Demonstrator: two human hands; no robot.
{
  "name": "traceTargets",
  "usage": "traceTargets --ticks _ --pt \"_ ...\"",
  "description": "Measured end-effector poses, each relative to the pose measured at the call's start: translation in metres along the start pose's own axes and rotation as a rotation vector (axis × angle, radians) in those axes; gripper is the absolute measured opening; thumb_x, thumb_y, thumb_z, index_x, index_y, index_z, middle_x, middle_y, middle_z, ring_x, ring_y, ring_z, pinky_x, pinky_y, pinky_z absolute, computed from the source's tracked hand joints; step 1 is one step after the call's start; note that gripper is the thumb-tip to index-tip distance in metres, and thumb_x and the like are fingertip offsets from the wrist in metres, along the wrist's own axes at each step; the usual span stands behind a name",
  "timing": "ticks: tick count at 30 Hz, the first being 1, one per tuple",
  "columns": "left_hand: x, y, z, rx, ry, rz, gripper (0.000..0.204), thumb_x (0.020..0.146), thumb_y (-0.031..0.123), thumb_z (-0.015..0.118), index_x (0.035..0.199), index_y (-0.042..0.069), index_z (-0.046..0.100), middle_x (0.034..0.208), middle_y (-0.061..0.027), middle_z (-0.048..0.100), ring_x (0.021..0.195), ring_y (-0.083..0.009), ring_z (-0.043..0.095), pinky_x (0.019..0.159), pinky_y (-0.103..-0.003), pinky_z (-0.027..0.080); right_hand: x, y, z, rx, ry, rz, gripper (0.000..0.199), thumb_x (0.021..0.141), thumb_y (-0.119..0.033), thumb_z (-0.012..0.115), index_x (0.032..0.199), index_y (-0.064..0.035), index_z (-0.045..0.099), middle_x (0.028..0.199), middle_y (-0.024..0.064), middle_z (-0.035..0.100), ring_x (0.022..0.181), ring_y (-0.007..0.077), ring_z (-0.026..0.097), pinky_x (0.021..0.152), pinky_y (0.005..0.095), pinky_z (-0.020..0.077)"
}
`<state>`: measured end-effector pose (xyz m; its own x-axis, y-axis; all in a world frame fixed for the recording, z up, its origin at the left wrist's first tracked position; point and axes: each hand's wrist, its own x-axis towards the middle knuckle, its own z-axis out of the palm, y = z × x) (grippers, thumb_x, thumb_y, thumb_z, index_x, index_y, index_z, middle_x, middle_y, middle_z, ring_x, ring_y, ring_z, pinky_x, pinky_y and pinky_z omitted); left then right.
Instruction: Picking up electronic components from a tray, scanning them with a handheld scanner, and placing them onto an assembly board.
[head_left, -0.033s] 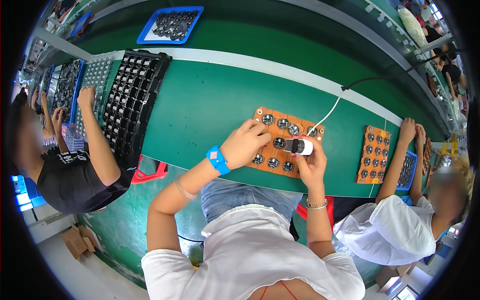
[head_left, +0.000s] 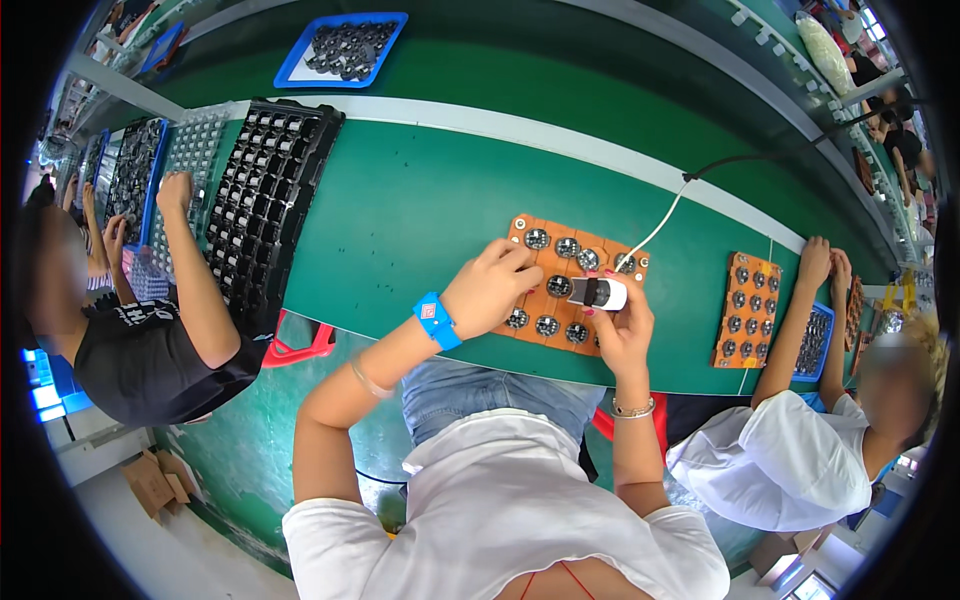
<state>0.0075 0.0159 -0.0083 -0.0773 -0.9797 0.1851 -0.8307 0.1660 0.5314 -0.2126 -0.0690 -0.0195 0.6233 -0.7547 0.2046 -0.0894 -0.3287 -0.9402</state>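
Note:
An orange fixture board (head_left: 548,262) with rows of round black parts lies on the green bench in front of me. My left hand (head_left: 494,287) is at the board's left side, its fingers bent and drawn together over the middle row. What those fingertips hold, if anything, is hidden. My right hand (head_left: 628,325) is closed around a white-and-black handheld device (head_left: 604,293) with a white cable (head_left: 658,224). The device lies sideways over the board's right half, its black end toward a round part (head_left: 559,286). Several parts beneath the device and hands are covered.
A black compartment tray (head_left: 268,190) stands to the left. A blue tray (head_left: 397,30) of small black parts sits on the far ledge. Another orange board (head_left: 746,310) lies at right, near a co-worker's hands (head_left: 820,262). A second co-worker (head_left: 150,340) sits at left.

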Motion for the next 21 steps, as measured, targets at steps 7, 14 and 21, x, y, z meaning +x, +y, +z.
traceTargets --ticks 7,14,21 --pt "-0.006 -0.002 0.0 0.006 0.043 0.025 0.022 0.073 0.001 0.065 0.094 0.007 0.06 0.106 -0.0064 0.059 0.11 -0.0301 0.056 0.086 -0.039 0.054 -0.011 0.011 0.016 0.089 0.435 -0.177 0.051 0.091 -0.006 0.065 0.133 0.0 0.037 0.122 0.0193 0.058 0.114 0.0285 0.059 0.099 0.0413 0.0475" --pt "-0.007 -0.005 -0.004 -0.006 0.023 0.061 0.018 0.076 0.002 0.066 0.093 0.007 0.061 0.108 -0.0055 0.06 0.112 -0.0267 0.056 0.087 -0.037 0.054 -0.036 0.012 0.014 0.112 0.566 -0.076 0.049 0.094 -0.009 0.062 0.134 -0.001 0.034 0.127 0.0214 0.054 0.117 0.0309 0.057 0.101 0.0434 0.0464" --pt "0.006 -0.011 -0.025 -0.34 -0.109 -0.001 0.012 0.081 0.001 0.066 0.09 0.004 0.059 0.102 -0.0091 0.057 0.092 -0.0293 0.061 0.074 -0.037 0.054 -0.042 0.028 0.022 0.092 0.612 -0.12 0.049 0.094 -0.007 0.061 0.134 -0.0011 0.033 0.127 0.0207 0.054 0.119 0.0311 0.056 0.102 0.0444 0.0461"
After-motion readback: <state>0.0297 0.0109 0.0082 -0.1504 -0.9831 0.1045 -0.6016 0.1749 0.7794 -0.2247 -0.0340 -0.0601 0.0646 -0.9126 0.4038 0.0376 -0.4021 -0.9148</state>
